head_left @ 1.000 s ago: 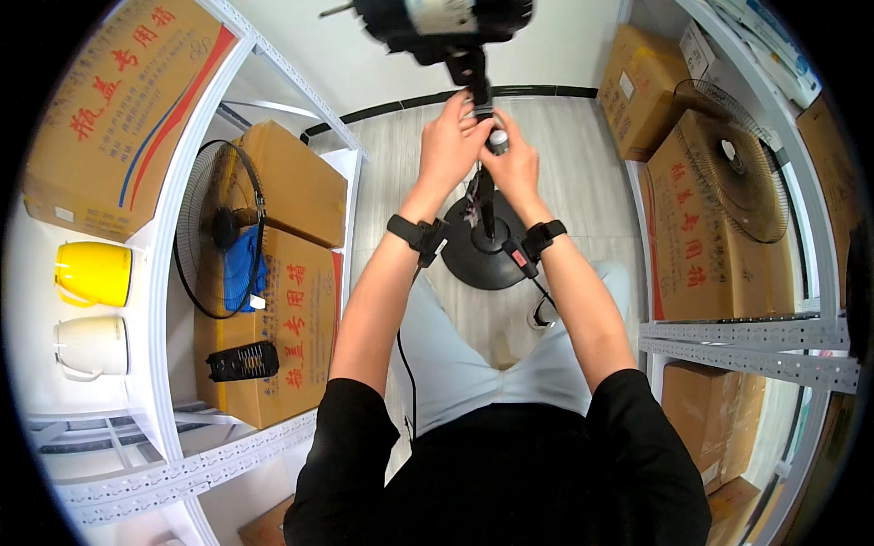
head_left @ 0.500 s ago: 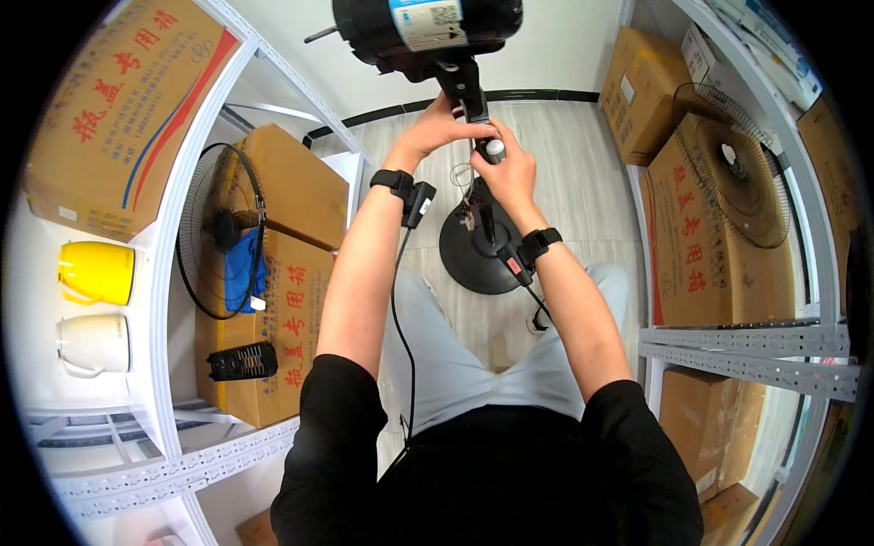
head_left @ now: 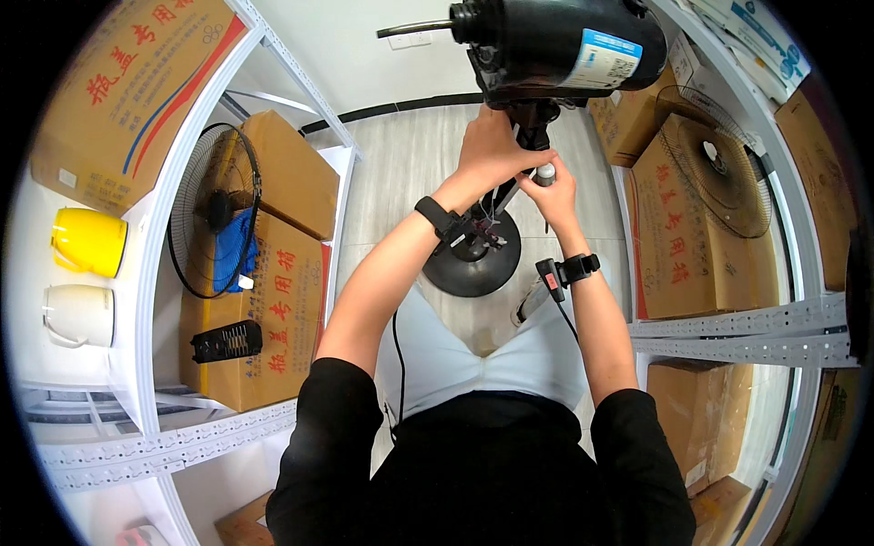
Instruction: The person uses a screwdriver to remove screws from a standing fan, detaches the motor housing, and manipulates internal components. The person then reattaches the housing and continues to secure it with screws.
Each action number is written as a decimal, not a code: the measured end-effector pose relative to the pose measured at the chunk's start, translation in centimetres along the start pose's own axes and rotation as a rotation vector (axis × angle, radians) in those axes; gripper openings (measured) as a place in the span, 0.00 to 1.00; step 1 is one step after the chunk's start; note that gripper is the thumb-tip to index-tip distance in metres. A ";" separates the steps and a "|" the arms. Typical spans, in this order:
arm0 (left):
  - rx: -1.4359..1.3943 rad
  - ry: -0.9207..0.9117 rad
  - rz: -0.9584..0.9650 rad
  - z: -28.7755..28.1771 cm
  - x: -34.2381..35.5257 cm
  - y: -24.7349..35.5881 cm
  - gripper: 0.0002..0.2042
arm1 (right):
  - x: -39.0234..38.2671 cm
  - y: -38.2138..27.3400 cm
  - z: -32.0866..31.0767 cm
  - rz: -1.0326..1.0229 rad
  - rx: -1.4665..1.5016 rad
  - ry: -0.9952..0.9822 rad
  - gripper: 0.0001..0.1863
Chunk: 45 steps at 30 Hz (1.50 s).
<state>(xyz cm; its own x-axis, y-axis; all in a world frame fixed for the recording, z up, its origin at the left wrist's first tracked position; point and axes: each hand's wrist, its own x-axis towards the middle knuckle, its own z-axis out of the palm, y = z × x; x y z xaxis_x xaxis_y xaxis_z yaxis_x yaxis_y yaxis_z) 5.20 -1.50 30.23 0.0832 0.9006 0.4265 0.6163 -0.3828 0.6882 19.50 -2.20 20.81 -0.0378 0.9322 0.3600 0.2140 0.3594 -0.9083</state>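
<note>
A stand fan without its blades or grilles is in front of me. Its black motor [head_left: 564, 55] has a bare metal shaft pointing left and a blue-and-white label. The round black base [head_left: 473, 264] rests on the floor, with loose wires [head_left: 487, 232] hanging by the pole. My left hand [head_left: 492, 150] is wrapped around the fan's neck [head_left: 533, 127] just under the motor; the fingertips are hidden behind it. Below it, my right hand [head_left: 558, 193] is closed at the pole, its thumb against a small silver-ended knob [head_left: 546, 171]. Both thumbs nearly meet.
On the left shelves are cartons [head_left: 282, 300], a wire fan grille [head_left: 214, 209], a black slotted part [head_left: 226, 341], a yellow kettle [head_left: 88, 241] and a white kettle [head_left: 80, 316]. More cartons [head_left: 674, 255] and another grille [head_left: 715, 164] stand at right.
The motor has swung right and looks larger, its shaft showing more. Both hands have shifted right with the fan's neck, keeping hold. My view has turned slightly.
</note>
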 end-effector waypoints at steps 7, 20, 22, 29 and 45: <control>0.107 0.062 0.072 0.9 -1.0 1.8 0.41 | -0.1 1.2 -2.4 0.132 0.159 -0.151 0.19; 0.047 0.161 -0.092 -3.2 -0.2 -4.3 0.41 | 1.0 -0.8 3.5 0.065 0.073 -0.165 0.28; -0.011 0.076 -0.122 -4.8 -0.6 -4.5 0.38 | 1.2 -0.8 4.5 0.071 0.035 -0.193 0.28; 0.123 0.406 -0.093 -7.7 -1.7 -7.7 0.31 | 3.5 -2.3 8.8 0.062 -0.025 -0.276 0.29; 0.136 0.441 -0.028 -3.5 -0.2 -8.4 0.27 | 7.5 0.4 9.0 0.151 0.082 -0.250 0.28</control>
<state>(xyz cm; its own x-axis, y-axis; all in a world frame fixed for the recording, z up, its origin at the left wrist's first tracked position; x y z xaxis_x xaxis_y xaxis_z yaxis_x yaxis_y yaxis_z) -2.75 0.79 26.41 -0.2579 0.7251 0.6385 0.7135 -0.3026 0.6319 10.53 5.35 21.20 -0.2527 0.9534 0.1651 0.1568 0.2087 -0.9653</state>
